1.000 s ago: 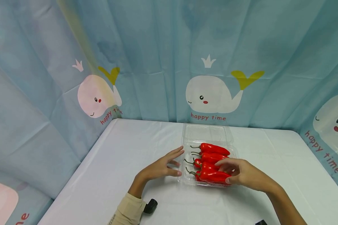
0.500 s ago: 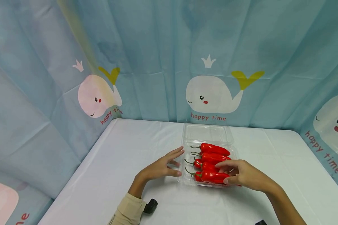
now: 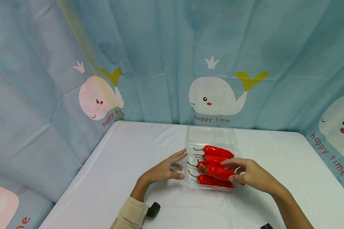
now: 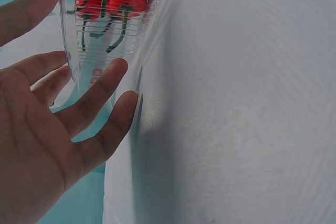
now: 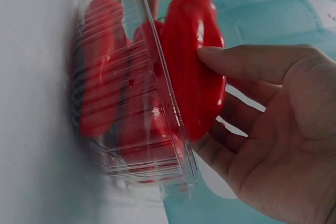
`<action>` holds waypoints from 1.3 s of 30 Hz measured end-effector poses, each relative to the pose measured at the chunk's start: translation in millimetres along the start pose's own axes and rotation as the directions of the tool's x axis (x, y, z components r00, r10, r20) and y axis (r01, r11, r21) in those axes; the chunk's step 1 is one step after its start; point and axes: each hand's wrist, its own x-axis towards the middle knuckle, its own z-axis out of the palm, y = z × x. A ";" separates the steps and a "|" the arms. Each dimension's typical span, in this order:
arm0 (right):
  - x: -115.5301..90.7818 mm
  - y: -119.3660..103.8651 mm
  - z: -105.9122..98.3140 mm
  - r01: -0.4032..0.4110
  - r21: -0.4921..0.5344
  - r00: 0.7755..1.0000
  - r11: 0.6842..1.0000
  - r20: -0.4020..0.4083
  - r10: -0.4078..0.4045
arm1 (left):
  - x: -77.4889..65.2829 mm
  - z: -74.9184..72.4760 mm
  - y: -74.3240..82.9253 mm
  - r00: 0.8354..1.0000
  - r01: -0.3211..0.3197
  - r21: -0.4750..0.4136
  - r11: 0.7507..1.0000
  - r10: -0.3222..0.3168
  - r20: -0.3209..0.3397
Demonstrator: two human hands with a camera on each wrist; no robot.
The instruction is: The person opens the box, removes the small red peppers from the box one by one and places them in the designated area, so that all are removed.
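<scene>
A clear plastic clamshell box (image 3: 191,183) holds several red chili peppers (image 3: 215,181) with green stems, lying side by side. My right hand (image 3: 253,175) grips one red pepper (image 5: 190,61) between thumb and fingers. In the right wrist view this pepper sits above the rim, over the others; its far side is hidden by the hand. At the box's left side is my left hand (image 3: 161,170), fingers spread and mostly straight. In the left wrist view, its fingertips (image 4: 118,67) lie close to the clear wall; whether all of them touch it, I cannot tell.
The hinged lid (image 3: 209,136) lies folded back behind the box. A white cloth (image 3: 137,143) covers the table. Blue curtains with whale prints (image 3: 213,95) stand behind and at the sides. A black device (image 3: 153,210) sits at the left wrist.
The gripped pepper has shifted away from the front of the box, up over the middle peppers, uncovering the front pepper. My right hand rose slightly; the left hand stayed put.
</scene>
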 end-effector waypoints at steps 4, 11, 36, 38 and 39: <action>0.7 1.0 -1.8 -0.009 -0.010 0.999 1.000 -0.039 0.008 | 0.4 -0.3 -0.1 1.000 -0.002 0.001 1.000 0.002 0.001; -1.1 0.5 -8.3 -0.035 0.090 0.996 0.995 -0.074 0.041 | -0.5 -0.2 0.4 1.000 0.004 -0.011 1.000 -0.004 0.004; -11.3 19.8 -35.2 -0.003 0.177 0.934 0.984 -0.350 0.066 | 0.4 0.3 1.1 1.000 0.005 -0.011 1.000 -0.005 0.001; -11.3 22.9 -36.3 -0.011 0.181 0.931 0.983 -0.358 0.076 | 0.7 0.3 0.5 1.000 0.000 -0.013 1.000 0.000 0.003; -11.3 24.4 -36.9 -0.015 0.184 0.929 0.983 -0.362 0.082 | 0.8 0.3 0.3 1.000 -0.001 -0.011 1.000 0.001 0.004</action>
